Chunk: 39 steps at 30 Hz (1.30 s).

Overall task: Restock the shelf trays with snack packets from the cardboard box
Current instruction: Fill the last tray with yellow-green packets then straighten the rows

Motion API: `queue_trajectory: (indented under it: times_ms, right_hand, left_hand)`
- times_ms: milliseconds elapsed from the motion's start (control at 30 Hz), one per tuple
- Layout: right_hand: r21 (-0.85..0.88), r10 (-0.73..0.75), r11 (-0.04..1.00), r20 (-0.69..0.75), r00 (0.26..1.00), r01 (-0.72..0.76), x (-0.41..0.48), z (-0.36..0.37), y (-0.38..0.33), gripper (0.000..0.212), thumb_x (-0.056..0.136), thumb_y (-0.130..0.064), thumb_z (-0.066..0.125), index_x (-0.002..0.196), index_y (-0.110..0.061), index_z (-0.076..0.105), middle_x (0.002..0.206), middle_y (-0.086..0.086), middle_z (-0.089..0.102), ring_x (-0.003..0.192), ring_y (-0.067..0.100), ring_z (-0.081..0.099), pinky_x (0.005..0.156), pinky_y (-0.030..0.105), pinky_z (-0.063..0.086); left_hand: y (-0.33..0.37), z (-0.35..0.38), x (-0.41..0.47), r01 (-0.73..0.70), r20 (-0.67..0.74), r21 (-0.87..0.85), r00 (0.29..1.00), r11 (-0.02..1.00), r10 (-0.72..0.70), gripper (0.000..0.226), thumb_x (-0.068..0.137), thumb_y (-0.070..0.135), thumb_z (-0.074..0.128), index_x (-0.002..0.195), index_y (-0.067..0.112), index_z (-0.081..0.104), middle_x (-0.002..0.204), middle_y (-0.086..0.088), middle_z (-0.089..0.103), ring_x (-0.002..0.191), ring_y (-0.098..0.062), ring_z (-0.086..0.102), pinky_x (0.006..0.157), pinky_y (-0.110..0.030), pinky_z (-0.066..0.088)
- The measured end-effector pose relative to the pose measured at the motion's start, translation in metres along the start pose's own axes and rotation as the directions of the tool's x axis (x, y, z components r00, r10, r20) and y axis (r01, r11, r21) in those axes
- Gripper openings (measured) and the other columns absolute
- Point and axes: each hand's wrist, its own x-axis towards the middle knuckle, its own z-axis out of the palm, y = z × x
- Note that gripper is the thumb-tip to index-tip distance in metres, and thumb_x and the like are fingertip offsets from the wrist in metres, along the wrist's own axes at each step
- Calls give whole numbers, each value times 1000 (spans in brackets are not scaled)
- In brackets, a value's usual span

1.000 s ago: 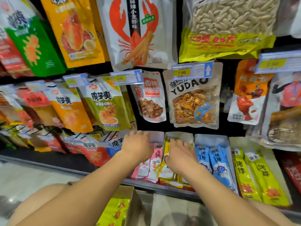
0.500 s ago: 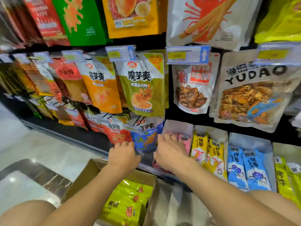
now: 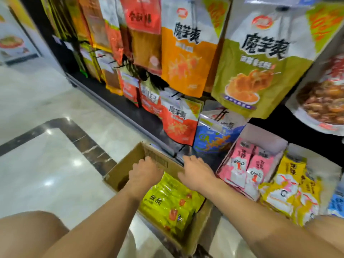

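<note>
**Hands Left the Trays and Dropped to the Box**

A second earlier both hands were pushed in among the packets in the shelf trays. Half a second earlier they had slid to the shelf's front edge, the right one on the pink packets. At this moment they were off the shelf altogether. The left hand (image 3: 145,174) and the right hand (image 3: 197,175) hung side by side over the cardboard box (image 3: 120,171) in the lower centre of the frame.

The left hand's fingers were bent downward near the box's far inner wall. The back of the hand hid them, so it could not be told whether they gripped anything. The right hand's fingers were loosely spread, reaching toward the box's far rim, and held nothing.

The yellow-green snack packets (image 3: 167,205) lay stacked in the box, just below the wrists, and none had been lifted. Right of centre, the pink packets (image 3: 245,164) stood in their white tray (image 3: 260,138). The yellow packets (image 3: 290,187) filled the next tray, and the blue packets (image 3: 337,203) showed at the right edge.

The straightening of the trays looked finished and a fresh pick from the box looked about to begin. The tray of matching yellow-green packets, seen a second earlier beyond the blue ones, was now outside the frame. Anything picked up would probably have to be carried well to the right.
</note>
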Motion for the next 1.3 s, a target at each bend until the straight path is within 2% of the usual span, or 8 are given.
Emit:
queue_trajectory:
  times_ms: [233, 333, 533, 633, 733, 1033, 1167, 1300]
  right_hand:
    - [-27, 0, 1000, 171, 985, 5, 40, 64, -8, 56, 97, -43, 54, 142, -13, 41, 145, 12, 48, 135, 33, 44, 106, 43, 40]
    - [-9, 26, 1000, 227, 973, -24, 52, 89, 4, 58, 97, -43, 53, 145, -13, 39, 148, 11, 45, 138, 32, 41, 111, 43, 39]
    - [73, 115, 987, 283, 952, -141, 67, 147, 23, 59, 99, -40, 52, 149, -13, 36, 147, 11, 43, 138, 32, 39, 116, 40, 31]
    - [118, 126, 980, 271, 954, -163, 70, 173, 24, 61, 101, -39, 50, 151, -11, 30, 148, 12, 41, 139, 33, 37, 117, 40, 28]
    - [143, 141, 973, 242, 960, -179, 69, 187, 23, 64, 100, -40, 49, 153, -11, 26, 154, 10, 35, 138, 33, 31, 117, 40, 26]
    - [260, 141, 945, 214, 966, -196, 79, 200, 34, 58, 101, -34, 52, 154, -18, 34, 148, 3, 38, 135, 27, 36, 114, 39, 34]
    - [262, 150, 943, 207, 967, -203, 78, 206, 34, 52, 101, -34, 53, 150, -20, 41, 141, 4, 40, 130, 29, 41, 111, 40, 37]
    - [280, 188, 927, 227, 956, -249, 76, 212, 38, 49, 101, -38, 54, 146, -22, 47, 137, 6, 47, 127, 30, 49, 107, 38, 41]
  left_hand:
    - [-37, 38, 34, 199, 115, -233, 978, 952, -176, 72, 91, 52, 59, 138, 1, 35, 141, -19, 47, 130, -35, 48, 104, -39, 41]
    - [-45, 69, 47, 312, 190, -362, 947, 878, -258, 68, 90, 48, 61, 135, -1, 43, 132, -14, 58, 120, -31, 57, 89, -31, 47]
    - [-51, 144, 63, 448, 395, -309, 863, 839, -315, 53, 101, 45, 46, 113, -4, 61, 116, -17, 63, 120, -28, 56, 92, -27, 42]
    - [-45, 164, 71, 578, 369, -354, 809, 735, -458, 81, 95, 55, 52, 145, -6, 35, 148, -20, 37, 137, -31, 40, 108, -33, 37]
    - [-31, 180, 75, 673, 363, -381, 740, 635, -566, 101, 81, 55, 71, 145, -3, 17, 150, -19, 29, 140, -31, 32, 111, -38, 36]
    - [-33, 206, 77, 604, 247, -534, 780, 591, -574, 96, 80, 14, 80, 148, 5, 12, 148, -25, 14, 129, -40, 41, 106, -39, 42]
    - [-43, 210, 78, 598, 255, -535, 788, 597, -561, 106, 79, 21, 82, 151, -5, 8, 152, -25, 10, 132, -38, 41, 105, -35, 41]
    - [-47, 209, 82, 590, 273, -563, 794, 579, -544, 90, 79, 29, 82, 147, 2, 29, 147, -17, 23, 117, -37, 55, 103, -39, 46]
